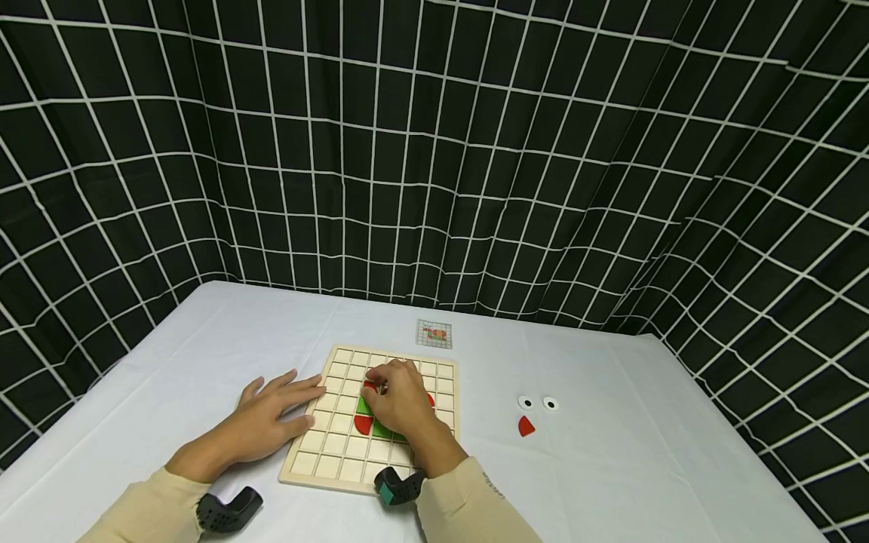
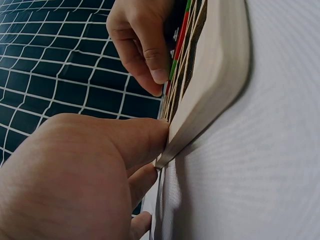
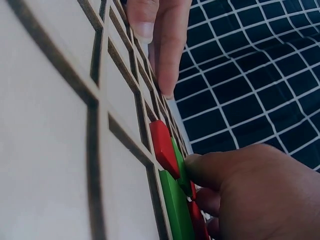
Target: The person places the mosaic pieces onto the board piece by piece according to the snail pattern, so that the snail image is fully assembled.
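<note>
A wooden grid board (image 1: 310, 461) lies on the white table with red and green pieces in its cells. My left hand (image 1: 268, 422) rests at the board's left edge, fingers extended and thumb touching the rim. Over the board's middle, my right hand (image 1: 405, 400) pinches a small red piece (image 1: 370, 385) between thumb and index finger. Just below it are a green piece (image 1: 363, 407) and a red rounded piece (image 1: 363, 424). Another red piece (image 1: 431, 400) shows right of the hand. In the right wrist view, the thumb touches the pieces beside a green block (image 3: 175, 205). The hand hides several cells.
Right of the board lie two white eye discs (image 1: 526, 403) with black centres and a red quarter-round piece (image 1: 526, 427). A small picture card (image 1: 434, 334) lies behind the board. A black curtain with white grid lines (image 1: 434, 151) stands around the table.
</note>
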The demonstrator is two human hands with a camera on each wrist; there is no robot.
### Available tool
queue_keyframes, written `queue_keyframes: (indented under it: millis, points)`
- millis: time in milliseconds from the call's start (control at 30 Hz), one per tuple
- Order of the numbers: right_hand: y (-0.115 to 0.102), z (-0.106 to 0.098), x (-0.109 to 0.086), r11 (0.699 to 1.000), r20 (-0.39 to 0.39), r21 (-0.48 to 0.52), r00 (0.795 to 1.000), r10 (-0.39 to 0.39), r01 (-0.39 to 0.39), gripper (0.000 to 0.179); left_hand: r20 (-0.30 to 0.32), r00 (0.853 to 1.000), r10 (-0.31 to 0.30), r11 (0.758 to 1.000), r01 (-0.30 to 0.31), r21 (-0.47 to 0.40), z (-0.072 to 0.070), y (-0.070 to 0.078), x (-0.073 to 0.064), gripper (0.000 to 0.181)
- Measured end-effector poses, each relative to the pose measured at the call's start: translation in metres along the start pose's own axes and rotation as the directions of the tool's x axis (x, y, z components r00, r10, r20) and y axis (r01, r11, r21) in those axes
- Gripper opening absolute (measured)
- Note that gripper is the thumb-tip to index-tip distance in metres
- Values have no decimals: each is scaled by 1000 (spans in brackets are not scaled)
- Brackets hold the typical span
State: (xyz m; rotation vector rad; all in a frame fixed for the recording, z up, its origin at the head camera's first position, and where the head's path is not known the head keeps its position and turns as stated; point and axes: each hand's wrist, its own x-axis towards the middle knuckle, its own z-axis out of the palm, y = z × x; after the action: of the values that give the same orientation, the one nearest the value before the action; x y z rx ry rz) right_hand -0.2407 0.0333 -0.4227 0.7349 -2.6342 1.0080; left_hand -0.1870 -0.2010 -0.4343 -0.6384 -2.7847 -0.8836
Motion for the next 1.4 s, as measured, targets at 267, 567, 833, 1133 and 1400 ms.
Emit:
queue_keyframes:
  millis: [267, 567, 833, 1133, 1400]
  points:
    - [0, -3, 0, 998, -61, 63, 998, -14, 18, 16, 3, 1000, -4, 1000, 4, -12, 0, 3, 0, 42]
    - [-16, -44, -4, 984, -183, 174, 983, -4, 37, 14, -4, 1000, 5, 1000, -5, 6, 3, 5, 2, 41]
    - [-5, -91, -13, 979, -263, 169, 962, -71, 118, 18, -8, 1000, -3, 1000, 3, 13, 3, 1, 1, 41]
    - [25, -137, -36, 985, -285, 139, 957, -54, 97, 24, -19, 1000, 5, 1000, -5, -2, 4, 1, 1, 40]
    - [64, -161, -64, 994, -245, 104, 969, -17, 44, 26, -22, 1000, 3, 1000, -3, 9, 3, 0, -1, 40]
